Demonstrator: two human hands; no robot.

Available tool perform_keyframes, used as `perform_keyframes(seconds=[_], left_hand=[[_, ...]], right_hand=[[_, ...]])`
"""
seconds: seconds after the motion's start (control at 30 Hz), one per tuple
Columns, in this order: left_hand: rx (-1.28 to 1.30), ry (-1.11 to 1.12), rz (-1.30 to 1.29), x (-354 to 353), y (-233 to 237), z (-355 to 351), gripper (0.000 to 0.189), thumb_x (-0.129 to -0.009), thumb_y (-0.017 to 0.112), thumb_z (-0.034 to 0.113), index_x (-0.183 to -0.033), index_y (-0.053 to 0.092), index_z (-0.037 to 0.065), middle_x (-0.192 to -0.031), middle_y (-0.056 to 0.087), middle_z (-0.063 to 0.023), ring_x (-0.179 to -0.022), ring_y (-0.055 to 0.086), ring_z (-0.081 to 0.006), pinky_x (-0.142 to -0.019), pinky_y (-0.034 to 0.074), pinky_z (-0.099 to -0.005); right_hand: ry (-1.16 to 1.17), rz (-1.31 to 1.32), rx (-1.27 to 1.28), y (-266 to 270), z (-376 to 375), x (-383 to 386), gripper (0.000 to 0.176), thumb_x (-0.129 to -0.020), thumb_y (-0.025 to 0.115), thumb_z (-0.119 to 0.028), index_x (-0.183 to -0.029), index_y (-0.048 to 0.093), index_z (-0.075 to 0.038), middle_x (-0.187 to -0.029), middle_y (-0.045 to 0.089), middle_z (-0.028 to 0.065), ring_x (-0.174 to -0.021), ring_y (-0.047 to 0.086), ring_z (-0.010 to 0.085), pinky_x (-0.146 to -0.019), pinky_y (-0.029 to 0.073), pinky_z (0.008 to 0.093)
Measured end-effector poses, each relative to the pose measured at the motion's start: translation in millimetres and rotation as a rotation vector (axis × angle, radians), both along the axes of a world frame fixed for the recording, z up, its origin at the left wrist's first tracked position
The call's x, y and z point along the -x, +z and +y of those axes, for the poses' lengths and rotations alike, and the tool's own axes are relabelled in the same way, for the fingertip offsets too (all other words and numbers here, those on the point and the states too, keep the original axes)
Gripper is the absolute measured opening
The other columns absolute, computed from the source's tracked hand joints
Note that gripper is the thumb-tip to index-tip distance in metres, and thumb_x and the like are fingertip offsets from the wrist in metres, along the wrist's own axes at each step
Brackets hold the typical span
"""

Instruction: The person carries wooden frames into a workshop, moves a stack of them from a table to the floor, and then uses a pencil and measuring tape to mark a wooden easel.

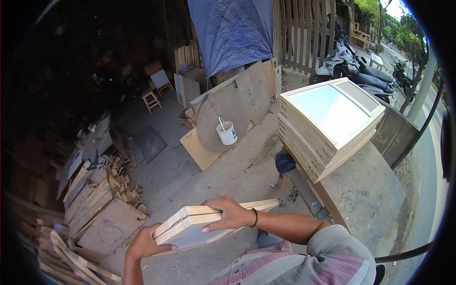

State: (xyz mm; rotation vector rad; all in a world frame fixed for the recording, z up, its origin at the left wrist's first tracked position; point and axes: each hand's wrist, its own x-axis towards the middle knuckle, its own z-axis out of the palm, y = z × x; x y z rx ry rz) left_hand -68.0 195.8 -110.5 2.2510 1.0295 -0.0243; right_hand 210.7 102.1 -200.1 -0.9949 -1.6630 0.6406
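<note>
My right hand (230, 213) pinches the upper edge of two light wooden frames (192, 221), thumb on the near face and fingers over the top. My left hand (146, 243) grips their left end, its thumb along the lower edge. Both hands are closed on the wood. The frames lie face to face, tilted, in front of my body at the bottom centre, with a thin gap between them at the left end. The near one has a pale panel. A dark band (255, 217) circles my right wrist, and my shirt (285, 266) is grey with pinkish stripes.

Beyond my right arm, a tall stack (327, 128) of similar frames sits on a worn table (365, 190); the top one holds a pale, shiny panel and a narrower grey one. A dark bag (285, 163) is beside the table's left edge.

Ahead, a white bucket (227, 134) stands in front of a round board (213, 114), with a blue tarp (232, 35) hanging above and behind. To my left, wood offcuts (107, 190) are heaped on the ground near the dark interior. At upper right, a motorbike (346, 64) is parked by a slatted fence (306, 38), and a road (436, 175) runs along the far right.
</note>
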Motion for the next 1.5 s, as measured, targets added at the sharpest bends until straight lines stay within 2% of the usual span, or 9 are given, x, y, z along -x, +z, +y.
perform_keyframes(seconds=[0.17,0.23,0.3,0.4,0.5,0.6,0.8,1.23,1.5], left_hand=[[0.074,-0.013,-0.059,-44,-36,50,0.056,-0.063,0.09,0.026,-0.105,0.068,-0.004,-0.089,0.072,-0.0152,-0.079,0.069,-0.018,-0.078,0.052,-0.0309],[0.076,0.018,-0.039,-62,-53,70,0.058,-0.062,0.091,0.028,-0.106,0.067,-0.003,-0.089,0.072,-0.0156,-0.078,0.067,-0.0172,-0.077,0.052,-0.0305],[0.071,0.015,0.008,-70,-81,93,0.059,-0.062,0.091,0.025,-0.107,0.067,-0.005,-0.091,0.072,-0.0151,-0.081,0.067,-0.0176,-0.079,0.052,-0.0315],[0.043,0.036,0.071,-82,-111,120,0.061,-0.06,0.092,0.025,-0.107,0.066,-0.005,-0.092,0.072,-0.0164,-0.082,0.068,-0.0201,-0.08,0.053,-0.0334],[-0.01,0.062,0.16,-82,-147,139,0.064,-0.056,0.093,0.028,-0.105,0.066,-0.004,-0.093,0.071,-0.0201,-0.082,0.07,-0.0254,-0.08,0.054,-0.036],[-0.131,0.072,0.15,-64,-196,166,0.059,-0.059,0.091,0.026,-0.105,0.065,0.0,-0.091,0.071,-0.0218,-0.083,0.07,-0.0322,-0.076,0.053,-0.0407],[-0.09,0.216,0.087,14,-301,239,0.059,-0.061,0.088,0.022,-0.111,0.064,0.003,-0.093,0.071,-0.02,-0.086,0.069,-0.0338,-0.075,0.053,-0.0428],[0.103,0.391,0.136,45,-342,290,0.048,-0.072,0.079,0.017,-0.113,0.061,0.0,-0.1,0.069,-0.0226,-0.092,0.067,-0.0346,-0.084,0.051,-0.0415],[0.249,0.298,0.068,26,-321,279,0.046,-0.08,0.072,0.012,-0.12,0.057,-0.004,-0.109,0.067,-0.0247,-0.101,0.065,-0.0341,-0.091,0.049,-0.0397]], right_hand=[[0.151,-0.044,0.291,-18,50,-64,0.056,-0.076,0.081,-0.041,-0.109,0.063,0.0,-0.097,0.068,0.0154,-0.086,0.065,0.0273,-0.076,0.05,0.0355],[-0.038,-0.171,-0.147,-22,63,-123,0.062,-0.078,0.077,-0.046,-0.116,0.06,-0.001,-0.116,0.063,0.0176,-0.104,0.06,0.031,-0.089,0.046,0.0408],[-0.417,-0.335,-0.037,-12,62,-202,0.066,-0.08,0.072,-0.054,-0.12,0.059,-0.002,-0.125,0.057,0.0188,-0.115,0.054,0.0351,-0.095,0.042,0.0469],[-1.332,-0.684,0.184,3,41,-294,0.056,-0.077,0.076,-0.041,-0.119,0.06,-0.007,-0.122,0.057,0.0127,-0.119,0.049,0.03,-0.101,0.034,0.0451],[-1.697,-0.907,0.502,-12,25,-349,0.069,-0.072,0.08,-0.038,-0.128,0.053,-0.006,-0.127,0.054,0.0126,-0.12,0.047,0.0295,-0.102,0.034,0.0493],[-1.741,-1.021,0.528,-31,26,-364,0.047,-0.07,0.078,-0.025,-0.108,0.058,-0.006,-0.103,0.056,0.01,-0.101,0.051,0.0265,-0.084,0.038,0.0454],[-1.859,-1.126,0.399,-53,40,-370,0.018,-0.079,0.057,-0.008,-0.096,0.055,-0.007,-0.092,0.053,0.0098,-0.094,0.051,0.0262,-0.078,0.038,0.039],[-1.798,-1.214,0.57,-33,34,-202,0.017,-0.082,0.056,-0.011,-0.099,0.055,-0.008,-0.092,0.051,0.0109,-0.092,0.049,0.0265,-0.079,0.036,0.0399],[-1.567,-1.368,0.623,-17,28,-204,0.037,-0.081,0.059,-0.012,-0.117,0.054,-0.007,-0.105,0.056,0.0118,-0.101,0.051,0.0264,-0.087,0.037,0.0402]])
